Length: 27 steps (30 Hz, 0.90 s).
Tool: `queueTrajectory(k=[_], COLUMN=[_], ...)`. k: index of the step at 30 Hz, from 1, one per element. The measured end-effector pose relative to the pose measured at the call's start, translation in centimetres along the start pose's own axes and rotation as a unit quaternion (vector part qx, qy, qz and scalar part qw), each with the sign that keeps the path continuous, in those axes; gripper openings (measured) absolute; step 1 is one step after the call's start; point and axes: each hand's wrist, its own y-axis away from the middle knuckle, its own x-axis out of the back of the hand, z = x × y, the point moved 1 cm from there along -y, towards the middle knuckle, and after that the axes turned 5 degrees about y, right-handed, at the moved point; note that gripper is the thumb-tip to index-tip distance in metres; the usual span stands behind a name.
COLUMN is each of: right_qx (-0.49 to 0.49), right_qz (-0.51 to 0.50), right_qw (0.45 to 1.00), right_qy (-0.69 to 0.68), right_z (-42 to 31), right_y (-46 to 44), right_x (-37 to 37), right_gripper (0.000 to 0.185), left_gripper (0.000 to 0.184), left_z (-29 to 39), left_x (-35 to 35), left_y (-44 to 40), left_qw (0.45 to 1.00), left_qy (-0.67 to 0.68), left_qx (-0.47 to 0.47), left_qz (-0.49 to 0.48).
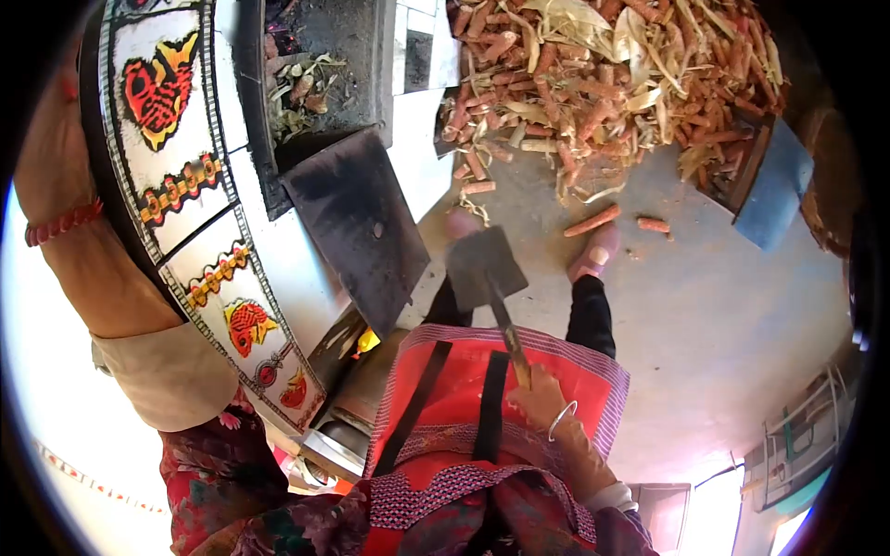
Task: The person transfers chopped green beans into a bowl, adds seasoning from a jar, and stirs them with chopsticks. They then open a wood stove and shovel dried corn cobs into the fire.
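My right hand, with a silver bangle at the wrist, is wrapped round the wooden handle of a small shovel. Its flat, square metal blade is held above the floor, in front of my legs. At the far left, my left hand reaches forward beside the stove's decorated tile edge; a red beaded bracelet circles that wrist. The left fingers are lost at the dark border of the view. Between my hands, a dark metal plate leans below the stove opening, where ash, cobs and husks lie.
A large heap of corn cobs and husks covers the floor ahead. Two loose cobs lie near my right foot. A blue board stands at the heap's right side. A metal rack is at the lower right.
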Motion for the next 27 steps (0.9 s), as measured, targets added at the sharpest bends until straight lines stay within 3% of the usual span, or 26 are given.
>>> queueTrajectory(k=[2,3,5,7,8,10,11,12,13,16,17,18,22,23,24,27], right_qx=[0.01,0.028,0.0,-0.025,-0.044,0.074,0.25,0.415,0.416,0.231,0.059,-0.117,-0.14,-0.145,-0.151,-0.119], right_qz=[-0.076,-0.086,-0.177,-0.246,-0.28,-0.284,-0.199,-0.104,-0.106,-0.214,-0.27,-0.311,-0.291,-0.273,-0.254,-0.208], right_qw=[0.996,0.995,0.984,0.967,0.954,0.955,0.948,0.904,0.903,0.945,0.935,0.879,0.894,0.875,0.852,0.853], right_qy=[0.052,0.037,-0.002,-0.059,-0.097,-0.051,-0.011,0.03,0.025,-0.09,-0.222,-0.343,-0.311,-0.373,-0.433,-0.463], right_z=[0.0,-0.8,-2.3,-3.5,-3.5,1.6,1.9,2.2,3.0,3.3,2.0,1.0,-1.7,-1.6,-1.6,-2.0], right_y=[-0.3,-0.7,-0.7,-0.9,-1.2,-1.4,-1.6,-1.4,-0.7,1.2,1.7,2.3,2.5,2.9,3.0,3.1], right_x=[-1.3,-1.4,-0.7,0.1,0.2,-2.7,-3.0,-3.2,-3.5,-2.3,-1.1,0.0,2.8,2.9,3.0,4.3], right_gripper=[0.029,0.029,0.032,0.03,0.026,0.018,0.017,0.017,0.017,0.023,0.028,0.033,0.038,0.039,0.04,0.041], left_gripper=[0.02,0.026,0.033,0.025,0.026,0.027,0.029,0.031,0.032,0.034,0.034,0.033,0.03,0.029,0.036,0.033], left_z=[0.7,0.0,-0.2,0.7,0.7,0.8,0.8,0.8,0.7,1.0,0.9,0.7,0.4,0.3,-0.3,-0.3], left_x=[0.3,0.7,1.1,1.0,1.6,2.1,2.3,2.3,2.3,2.0,2.0,1.9,1.8,1.4,2.2,2.3], left_y=[0.1,0.5,0.6,0.9,0.9,0.8,0.8,0.8,0.9,1.1,1.1,1.1,-0.1,-0.1,-0.8,-0.8], left_qw=[0.999,0.997,0.996,0.998,0.993,0.971,0.979,0.985,0.986,0.938,0.938,0.962,0.993,0.991,0.989,0.986], left_qy=[-0.015,-0.026,-0.018,-0.006,0.071,0.141,0.09,0.018,-0.056,-0.282,-0.282,-0.212,0.025,0.06,0.047,0.024], left_qx=[0.044,0.069,0.071,0.048,0.046,0.047,0.042,0.023,0.005,-0.06,-0.061,-0.024,0.107,0.117,0.141,0.165], left_qz=[-0.028,0.009,0.041,0.027,-0.076,-0.185,-0.176,-0.169,-0.16,-0.194,-0.193,-0.172,-0.039,-0.018,0.026,0.014])
